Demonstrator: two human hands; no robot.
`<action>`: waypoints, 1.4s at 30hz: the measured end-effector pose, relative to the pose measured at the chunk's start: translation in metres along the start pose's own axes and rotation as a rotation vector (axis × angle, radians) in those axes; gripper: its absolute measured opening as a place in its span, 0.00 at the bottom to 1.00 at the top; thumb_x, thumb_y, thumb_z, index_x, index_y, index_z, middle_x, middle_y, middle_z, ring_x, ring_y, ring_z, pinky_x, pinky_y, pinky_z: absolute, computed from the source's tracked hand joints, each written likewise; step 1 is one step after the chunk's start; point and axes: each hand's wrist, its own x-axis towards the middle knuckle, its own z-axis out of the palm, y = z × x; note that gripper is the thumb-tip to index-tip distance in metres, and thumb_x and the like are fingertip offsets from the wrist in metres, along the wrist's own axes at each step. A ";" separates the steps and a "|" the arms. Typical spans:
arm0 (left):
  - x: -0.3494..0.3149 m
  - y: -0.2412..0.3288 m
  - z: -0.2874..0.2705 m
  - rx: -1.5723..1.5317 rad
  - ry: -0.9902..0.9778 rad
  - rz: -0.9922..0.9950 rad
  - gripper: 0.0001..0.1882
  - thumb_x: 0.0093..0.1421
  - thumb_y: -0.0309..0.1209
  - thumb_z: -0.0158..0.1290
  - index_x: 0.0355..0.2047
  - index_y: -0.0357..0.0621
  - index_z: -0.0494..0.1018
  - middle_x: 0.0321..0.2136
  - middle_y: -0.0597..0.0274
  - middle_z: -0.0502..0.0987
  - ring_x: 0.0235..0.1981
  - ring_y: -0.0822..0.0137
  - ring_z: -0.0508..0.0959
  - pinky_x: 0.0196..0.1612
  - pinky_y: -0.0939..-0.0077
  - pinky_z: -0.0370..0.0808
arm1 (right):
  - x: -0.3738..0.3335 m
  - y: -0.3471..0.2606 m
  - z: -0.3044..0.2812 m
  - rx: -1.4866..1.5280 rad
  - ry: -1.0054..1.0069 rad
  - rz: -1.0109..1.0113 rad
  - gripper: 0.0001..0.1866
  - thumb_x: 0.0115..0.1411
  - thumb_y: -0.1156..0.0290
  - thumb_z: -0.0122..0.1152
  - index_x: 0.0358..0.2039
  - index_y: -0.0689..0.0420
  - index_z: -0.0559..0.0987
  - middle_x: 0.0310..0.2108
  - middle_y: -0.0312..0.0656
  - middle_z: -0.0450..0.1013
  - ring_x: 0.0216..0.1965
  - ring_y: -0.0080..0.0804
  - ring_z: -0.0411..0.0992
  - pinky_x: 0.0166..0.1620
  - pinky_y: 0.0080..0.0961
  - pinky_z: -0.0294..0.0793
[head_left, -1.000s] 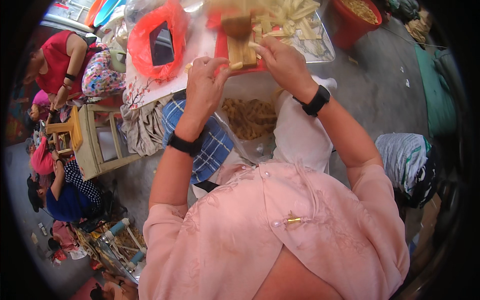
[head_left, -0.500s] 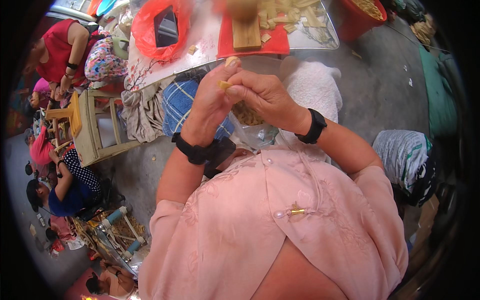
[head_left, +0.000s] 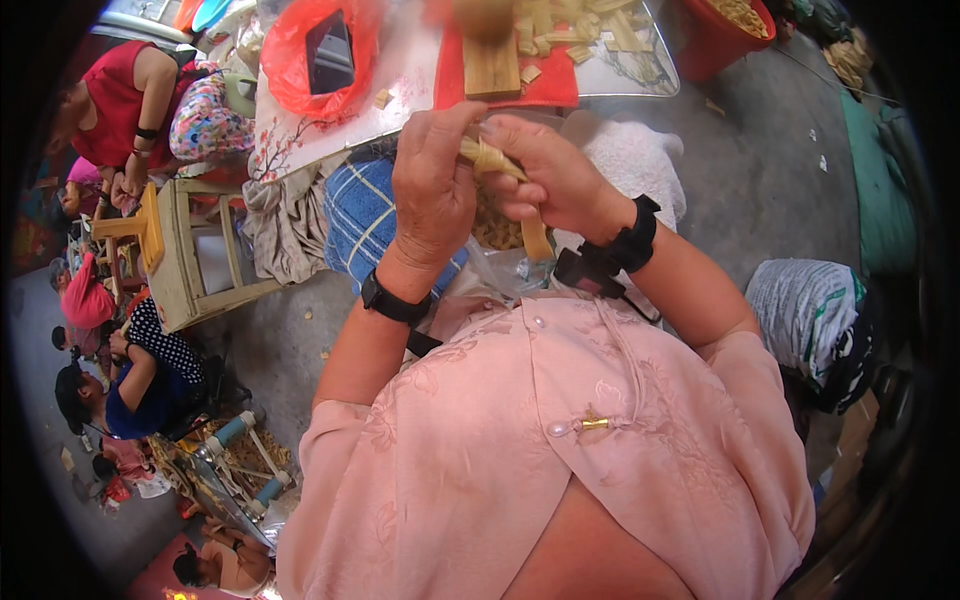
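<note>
A pale yellow flat strip, folded or knotted over itself, is between my hands in front of my chest. My left hand is closed at its left end, fingers bent over the top. My right hand wraps the right side, its thumb on top. A loose tail of strip hangs below my right fingers. Beneath my hands, an open clear plastic bag holds many small tan folded pieces, partly hidden. What the strip is made of I cannot make out.
A table ahead carries a wooden block on a red cloth, pale strips and a phone on a red plastic bag. A red bucket stands at the right. A wooden stool and other people are left.
My hands have turned and drawn slightly apart, so the folded strip shows between them. Its loose tail now hangs below my right hand.
</note>
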 end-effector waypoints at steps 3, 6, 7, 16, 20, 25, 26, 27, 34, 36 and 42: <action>0.001 -0.011 -0.002 0.060 -0.048 0.036 0.14 0.48 0.17 0.45 0.37 0.38 0.69 0.30 0.50 0.69 0.34 0.49 0.69 0.38 0.63 0.67 | 0.004 0.011 -0.001 -0.510 0.096 -0.344 0.13 0.64 0.61 0.47 0.32 0.58 0.73 0.22 0.39 0.69 0.17 0.23 0.66 0.22 0.20 0.65; -0.001 -0.012 -0.002 0.026 -0.105 -0.097 0.11 0.52 0.19 0.44 0.37 0.38 0.68 0.32 0.51 0.70 0.35 0.52 0.70 0.38 0.65 0.68 | -0.008 0.002 0.018 -1.238 0.220 -0.671 0.14 0.63 0.62 0.49 0.34 0.62 0.73 0.24 0.44 0.71 0.24 0.33 0.70 0.29 0.28 0.68; -0.002 -0.011 -0.002 -0.071 -0.123 -0.212 0.09 0.54 0.19 0.43 0.37 0.37 0.68 0.32 0.53 0.70 0.36 0.56 0.71 0.39 0.67 0.68 | -0.010 -0.002 0.021 -1.379 0.257 -0.708 0.13 0.62 0.63 0.51 0.34 0.61 0.74 0.25 0.45 0.72 0.26 0.33 0.71 0.31 0.26 0.69; 0.001 -0.017 -0.002 -0.505 -0.150 -0.378 0.09 0.63 0.27 0.44 0.39 0.35 0.70 0.36 0.65 0.73 0.36 0.75 0.72 0.40 0.82 0.69 | -0.010 -0.015 0.014 -0.827 0.125 -0.514 0.11 0.62 0.70 0.54 0.39 0.63 0.78 0.27 0.28 0.72 0.27 0.14 0.69 0.29 0.13 0.68; 0.002 -0.005 0.003 -0.573 -0.020 -0.447 0.12 0.65 0.27 0.44 0.43 0.33 0.72 0.32 0.63 0.76 0.33 0.77 0.74 0.39 0.85 0.71 | -0.009 -0.015 0.016 -0.794 0.149 -0.385 0.10 0.62 0.69 0.52 0.40 0.60 0.76 0.22 0.26 0.68 0.19 0.09 0.61 0.20 0.07 0.58; 0.003 -0.001 0.003 -0.598 -0.026 -0.428 0.10 0.63 0.26 0.48 0.41 0.33 0.74 0.31 0.62 0.77 0.31 0.76 0.76 0.37 0.85 0.72 | -0.012 -0.015 0.013 -0.802 0.311 -0.374 0.08 0.62 0.69 0.51 0.40 0.58 0.70 0.22 0.30 0.69 0.20 0.11 0.64 0.20 0.09 0.57; 0.006 -0.005 0.003 -0.558 -0.023 -0.448 0.08 0.62 0.25 0.48 0.38 0.34 0.74 0.29 0.64 0.77 0.30 0.76 0.75 0.36 0.84 0.71 | -0.013 -0.017 0.012 -0.803 0.310 -0.373 0.08 0.62 0.69 0.51 0.40 0.58 0.70 0.22 0.30 0.69 0.20 0.11 0.64 0.20 0.09 0.57; 0.008 -0.009 0.002 -0.517 -0.020 -0.468 0.07 0.61 0.24 0.49 0.36 0.34 0.74 0.27 0.65 0.76 0.29 0.76 0.74 0.36 0.84 0.71 | -0.016 -0.019 0.011 -0.811 0.295 -0.339 0.08 0.62 0.69 0.52 0.39 0.58 0.70 0.22 0.31 0.69 0.20 0.11 0.65 0.21 0.09 0.58; 0.018 -0.027 -0.012 -0.301 -0.013 -0.294 0.07 0.55 0.23 0.54 0.35 0.36 0.74 0.29 0.61 0.77 0.30 0.71 0.75 0.34 0.80 0.71 | -0.031 -0.042 0.001 -0.937 0.259 -0.335 0.08 0.62 0.68 0.52 0.30 0.59 0.73 0.20 0.30 0.69 0.22 0.12 0.66 0.25 0.10 0.60; 0.027 -0.014 -0.011 0.010 -0.036 -0.070 0.11 0.53 0.24 0.54 0.38 0.38 0.73 0.32 0.59 0.76 0.32 0.66 0.75 0.36 0.76 0.71 | -0.030 -0.046 0.003 -0.966 0.301 -0.262 0.08 0.62 0.68 0.52 0.30 0.59 0.73 0.19 0.30 0.69 0.22 0.12 0.66 0.26 0.10 0.62; 0.018 -0.002 0.005 0.241 -0.340 0.118 0.11 0.50 0.25 0.47 0.36 0.43 0.69 0.30 0.56 0.71 0.32 0.56 0.73 0.35 0.65 0.70 | -0.017 -0.025 -0.001 -0.988 0.188 -0.284 0.09 0.61 0.69 0.51 0.28 0.61 0.72 0.19 0.28 0.65 0.19 0.13 0.62 0.23 0.13 0.61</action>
